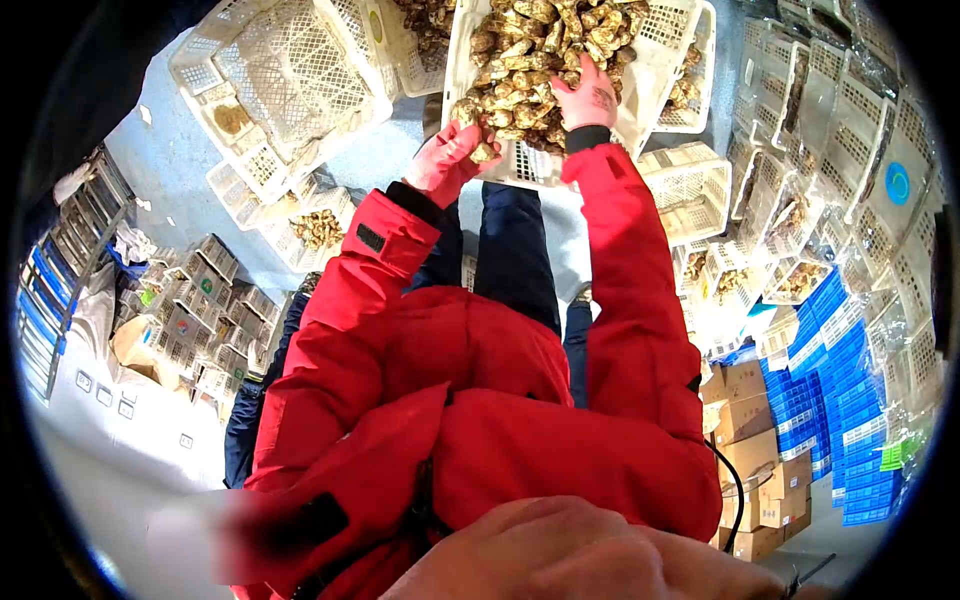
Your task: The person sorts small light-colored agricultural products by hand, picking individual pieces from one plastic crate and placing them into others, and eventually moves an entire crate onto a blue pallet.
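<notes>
A white perforated crate in front of me is heaped with brown mushrooms. My left hand, in a pink glove, is at the crate's near left corner, closed on a mushroom pinched between thumb and fingers. Over the right part of the heap lies my right hand, also gloved in pink. Its fingers are spread and touch the mushrooms, and I see nothing gripped in them.
To the left stands a large white crate, with a smaller crate of mushrooms below it. Stacked crates line the right side. Blue boxes and cardboard boxes are at lower right. A dark sleeve shows at upper left.
</notes>
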A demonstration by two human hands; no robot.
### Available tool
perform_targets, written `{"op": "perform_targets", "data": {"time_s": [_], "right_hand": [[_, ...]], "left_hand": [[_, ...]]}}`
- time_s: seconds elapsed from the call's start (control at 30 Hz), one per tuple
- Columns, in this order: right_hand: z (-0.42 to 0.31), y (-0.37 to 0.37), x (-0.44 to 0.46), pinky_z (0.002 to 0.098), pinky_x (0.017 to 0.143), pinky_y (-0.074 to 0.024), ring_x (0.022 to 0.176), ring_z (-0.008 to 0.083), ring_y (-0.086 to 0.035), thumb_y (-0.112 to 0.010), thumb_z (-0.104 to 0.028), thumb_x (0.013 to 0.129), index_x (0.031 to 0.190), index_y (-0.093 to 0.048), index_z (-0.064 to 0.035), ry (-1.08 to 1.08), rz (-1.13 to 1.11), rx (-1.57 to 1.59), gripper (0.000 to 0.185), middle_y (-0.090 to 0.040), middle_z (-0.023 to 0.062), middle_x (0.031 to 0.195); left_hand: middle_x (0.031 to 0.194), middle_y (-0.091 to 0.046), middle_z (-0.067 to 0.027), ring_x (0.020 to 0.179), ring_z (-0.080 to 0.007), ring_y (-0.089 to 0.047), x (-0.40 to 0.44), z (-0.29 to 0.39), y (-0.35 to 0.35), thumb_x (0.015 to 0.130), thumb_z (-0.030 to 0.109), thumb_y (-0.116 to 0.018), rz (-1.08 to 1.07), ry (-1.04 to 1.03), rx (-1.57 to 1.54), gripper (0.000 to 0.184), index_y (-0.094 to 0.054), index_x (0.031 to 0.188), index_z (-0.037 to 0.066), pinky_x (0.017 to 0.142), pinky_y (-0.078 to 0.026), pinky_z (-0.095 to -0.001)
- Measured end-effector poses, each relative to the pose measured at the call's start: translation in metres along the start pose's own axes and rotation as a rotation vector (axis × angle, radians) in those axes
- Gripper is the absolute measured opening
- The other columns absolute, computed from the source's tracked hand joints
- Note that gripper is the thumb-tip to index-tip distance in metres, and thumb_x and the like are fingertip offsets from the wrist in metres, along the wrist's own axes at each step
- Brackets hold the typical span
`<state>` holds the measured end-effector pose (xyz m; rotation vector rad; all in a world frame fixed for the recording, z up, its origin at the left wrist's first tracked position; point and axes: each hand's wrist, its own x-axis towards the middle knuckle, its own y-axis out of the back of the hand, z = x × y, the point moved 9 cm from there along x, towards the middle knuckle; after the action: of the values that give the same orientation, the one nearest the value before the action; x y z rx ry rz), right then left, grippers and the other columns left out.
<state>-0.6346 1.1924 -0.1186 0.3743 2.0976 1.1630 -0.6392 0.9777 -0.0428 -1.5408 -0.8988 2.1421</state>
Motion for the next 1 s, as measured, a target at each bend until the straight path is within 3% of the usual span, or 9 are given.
{"op": "perform_targets", "data": {"time_s": [0.1,0.23,0.27,0.33,0.4,0.47,0.63,0.8,1.0], "right_hand": [[0.007,-0.031,0.026,0.0363,0.082,-0.0421,0.1,0.0285,-0.051,-0.059,-0.036,0.072,0.124,-0.039,-0.0143,0.003,0.061,-0.171,0.06,-0.052,0.0127,0.111],[0.036,-0.027,0.036,0.0311,0.073,-0.045,0.086,0.0231,-0.058,-0.056,-0.018,0.074,0.108,-0.054,-0.0078,-0.146,0.03,0.211,0.035,-0.059,0.0123,0.1],[0.037,-0.011,0.027,0.029,0.069,-0.0455,0.082,0.0209,-0.059,-0.055,-0.008,0.075,0.108,-0.053,-0.0048,-0.063,0.17,0.479,0.034,-0.061,0.0114,0.094],[0.06,-0.022,0.01,0.0261,0.069,-0.0459,0.082,0.0197,-0.058,-0.052,0.0,0.075,0.108,-0.052,-0.0007,-0.294,0.042,1.165,0.033,-0.06,0.0098,0.086],[0.058,-0.005,-0.01,0.0232,0.069,-0.0461,0.079,0.0154,-0.056,-0.052,0.005,0.074,0.112,-0.049,0.0014,-0.232,-0.025,1.578,0.039,-0.057,0.0091,0.093],[0.06,0.009,-0.017,0.0233,0.071,-0.0452,0.082,0.0145,-0.055,-0.053,0.004,0.075,0.113,-0.049,-0.0001,-0.164,0.003,1.538,0.039,-0.055,0.0084,0.101],[0.039,0.045,-0.036,0.0242,0.082,-0.0396,0.094,0.0169,-0.052,-0.057,-0.01,0.076,0.109,-0.053,-0.0033,-0.082,0.165,0.474,0.033,-0.056,0.0086,0.107],[-0.043,0.006,-0.07,0.0213,0.08,-0.0414,0.09,0.0133,-0.055,-0.051,-0.002,0.082,0.104,-0.055,0.0027,-0.119,-0.26,1.404,0.024,-0.058,0.0088,0.1],[-0.092,-0.031,-0.1,0.0259,0.078,-0.0431,0.087,0.0152,-0.056,-0.049,-0.006,0.083,0.109,-0.052,0.0008,-0.232,-0.551,1.459,0.027,-0.057,0.0083,0.101]], "left_hand": [[0.087,-0.05,-0.0037,0.082,-0.0171,-0.052,-0.006,-0.005,0.004,0.08,0.018,-0.059,0.012,0.078,0.01,0.046,-0.036,0.117,0.003,0.084,-0.044,-0.0363],[0.092,-0.051,-0.0019,0.09,-0.0199,-0.051,-0.013,0.004,-0.002,0.078,0.014,-0.06,-0.125,0.047,-0.13,0.046,-0.038,0.117,0.004,0.093,-0.037,-0.039],[0.097,-0.051,-0.0025,0.099,-0.0221,-0.049,-0.012,0.007,-0.002,0.078,0.014,-0.06,-0.11,0.008,-0.132,0.045,-0.04,0.117,0.006,0.094,-0.035,-0.0401],[0.105,-0.051,-0.0038,0.105,-0.023,-0.047,-0.012,0.013,0.002,0.078,0.015,-0.06,-0.038,-0.019,-0.062,0.045,-0.041,0.117,0.008,0.095,-0.035,-0.0405],[0.113,-0.049,-0.0063,0.109,-0.0249,-0.045,-0.008,0.017,0.004,0.082,0.022,-0.054,-0.07,-0.062,-0.085,0.042,-0.039,0.119,0.008,0.095,-0.035,-0.041],[0.115,-0.048,-0.0074,0.109,-0.0255,-0.045,-0.006,0.023,-0.009,0.085,0.028,-0.049,-0.191,-0.082,-0.228,0.043,-0.037,0.121,0.007,0.095,-0.035,-0.0409],[0.113,-0.049,-0.0067,0.108,-0.0237,-0.044,-0.008,0.033,-0.013,0.085,0.029,-0.047,-0.183,-0.122,-0.243,0.044,-0.036,0.121,0.006,0.097,-0.033,-0.0401],[0.105,-0.052,-0.0058,0.102,-0.0217,-0.049,-0.009,0.03,0.023,0.085,0.022,-0.05,-0.035,-0.154,-0.163,0.034,-0.043,0.113,0.005,0.091,-0.039,-0.0386],[0.102,-0.054,-0.0051,0.097,-0.0185,-0.052,-0.021,0.033,0.043,0.083,0.019,-0.055,0.144,-0.136,-0.059,0.039,-0.041,0.117,0.006,0.083,-0.043,-0.0321]]}}
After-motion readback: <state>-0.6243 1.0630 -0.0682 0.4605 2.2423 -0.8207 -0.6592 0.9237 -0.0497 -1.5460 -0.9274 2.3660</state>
